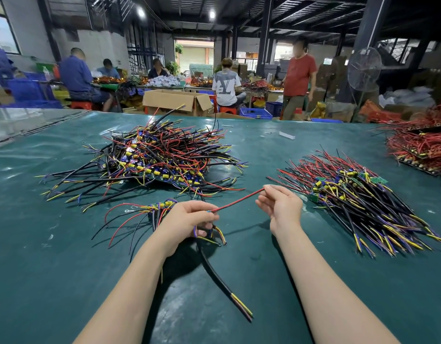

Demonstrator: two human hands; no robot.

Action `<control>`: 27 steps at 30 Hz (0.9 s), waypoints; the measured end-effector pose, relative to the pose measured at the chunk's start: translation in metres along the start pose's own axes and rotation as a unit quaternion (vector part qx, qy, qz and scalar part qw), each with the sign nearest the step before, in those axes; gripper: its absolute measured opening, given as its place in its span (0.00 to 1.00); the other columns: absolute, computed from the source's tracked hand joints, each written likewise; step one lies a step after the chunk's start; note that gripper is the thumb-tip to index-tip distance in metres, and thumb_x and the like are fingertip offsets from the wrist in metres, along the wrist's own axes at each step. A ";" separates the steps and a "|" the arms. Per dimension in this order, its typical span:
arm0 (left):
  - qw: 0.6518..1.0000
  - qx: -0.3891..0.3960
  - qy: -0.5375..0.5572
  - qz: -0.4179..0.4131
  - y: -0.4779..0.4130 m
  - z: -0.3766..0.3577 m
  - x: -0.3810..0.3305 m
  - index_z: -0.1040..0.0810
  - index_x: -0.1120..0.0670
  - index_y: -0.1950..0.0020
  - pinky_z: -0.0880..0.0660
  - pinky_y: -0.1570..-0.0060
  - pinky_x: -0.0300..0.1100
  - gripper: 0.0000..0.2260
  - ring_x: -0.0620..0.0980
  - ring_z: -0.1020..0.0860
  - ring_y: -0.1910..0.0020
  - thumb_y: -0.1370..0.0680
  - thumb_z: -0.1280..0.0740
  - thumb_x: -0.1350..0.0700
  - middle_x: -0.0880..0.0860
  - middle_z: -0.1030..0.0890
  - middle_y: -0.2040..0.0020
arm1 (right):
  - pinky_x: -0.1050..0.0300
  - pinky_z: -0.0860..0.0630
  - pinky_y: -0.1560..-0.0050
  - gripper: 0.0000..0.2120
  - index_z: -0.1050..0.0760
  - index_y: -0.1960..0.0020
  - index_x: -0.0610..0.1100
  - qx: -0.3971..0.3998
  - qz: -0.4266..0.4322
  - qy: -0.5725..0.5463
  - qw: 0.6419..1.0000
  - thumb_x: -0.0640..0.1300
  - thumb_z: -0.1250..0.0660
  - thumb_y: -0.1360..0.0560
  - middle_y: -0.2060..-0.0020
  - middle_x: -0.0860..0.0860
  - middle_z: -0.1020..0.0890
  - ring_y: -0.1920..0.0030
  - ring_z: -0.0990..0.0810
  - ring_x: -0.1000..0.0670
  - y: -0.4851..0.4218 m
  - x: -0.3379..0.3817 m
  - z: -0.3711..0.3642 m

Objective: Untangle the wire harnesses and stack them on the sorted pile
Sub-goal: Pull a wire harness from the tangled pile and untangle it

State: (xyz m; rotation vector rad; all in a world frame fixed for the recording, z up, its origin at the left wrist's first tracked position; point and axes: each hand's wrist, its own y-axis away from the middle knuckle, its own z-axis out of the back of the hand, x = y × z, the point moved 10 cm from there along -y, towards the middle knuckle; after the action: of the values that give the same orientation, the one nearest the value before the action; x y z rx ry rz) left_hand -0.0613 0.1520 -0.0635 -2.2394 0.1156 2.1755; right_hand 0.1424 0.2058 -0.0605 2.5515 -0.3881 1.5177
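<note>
Counting first: what lies on the table (65, 256)?
You have two heaps in full view: a tangled pile (159, 157) ahead to your left, the sorted pile (351, 194) to your right. A third, a red heap (423, 145), is cut off at the right edge.
And my hands?
Your left hand (187, 219) grips one harness (220, 234); your right hand (280, 207) pinches its red wire (239, 201), stretched between them. Its black cable (221, 276) trails toward you. A small bunch (149, 214) lies just beside your left hand, too tangled to count.

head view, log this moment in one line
phase: untangling | left hand: grips harness | right hand: pinches red wire, straight between hands | tangled pile: left | sorted pile: right, harness not yet on it
</note>
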 end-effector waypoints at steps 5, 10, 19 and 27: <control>0.997 0.059 0.051 0.024 0.001 -0.014 0.003 0.20 0.57 0.54 0.24 0.71 0.34 0.08 0.43 0.19 0.69 0.25 0.36 0.67 0.51 0.16 0.64 | 0.60 0.22 0.66 0.12 0.23 0.67 0.43 -0.071 0.166 0.149 0.972 0.31 0.34 0.28 0.75 0.51 0.24 0.78 0.26 0.60 0.006 0.033 0.007; 0.996 0.023 0.082 0.037 -0.002 -0.006 0.009 0.22 0.60 0.55 0.23 0.71 0.35 0.06 0.45 0.19 0.70 0.24 0.37 0.67 0.53 0.16 0.65 | 0.66 0.25 0.75 0.12 0.26 0.65 0.41 -0.027 0.031 -0.011 0.999 0.29 0.36 0.26 0.77 0.52 0.22 0.77 0.23 0.59 0.001 0.008 0.005; 0.995 -0.069 0.070 0.011 -0.002 0.009 0.008 0.21 0.60 0.58 0.23 0.70 0.33 0.06 0.42 0.20 0.72 0.26 0.34 0.69 0.52 0.18 0.69 | 0.66 0.26 0.78 0.07 0.27 0.62 0.38 -0.020 -0.156 -0.175 0.972 0.35 0.35 0.25 0.80 0.50 0.22 0.79 0.22 0.56 0.008 -0.028 -0.004; 0.981 -0.104 0.161 0.018 -0.001 0.012 0.007 0.22 0.64 0.58 0.22 0.69 0.33 0.03 0.45 0.19 0.72 0.27 0.34 0.70 0.56 0.19 0.67 | 0.68 0.26 0.75 0.08 0.26 0.64 0.40 0.151 -0.145 0.038 0.977 0.35 0.33 0.26 0.79 0.53 0.24 0.79 0.26 0.58 0.042 -0.049 -0.065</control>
State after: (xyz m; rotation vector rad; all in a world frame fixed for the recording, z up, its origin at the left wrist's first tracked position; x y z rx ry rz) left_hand -0.0730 0.1538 -0.0705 -2.7094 -0.0721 1.9006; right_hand 0.0530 0.1890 -0.0727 2.6062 0.2357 1.6570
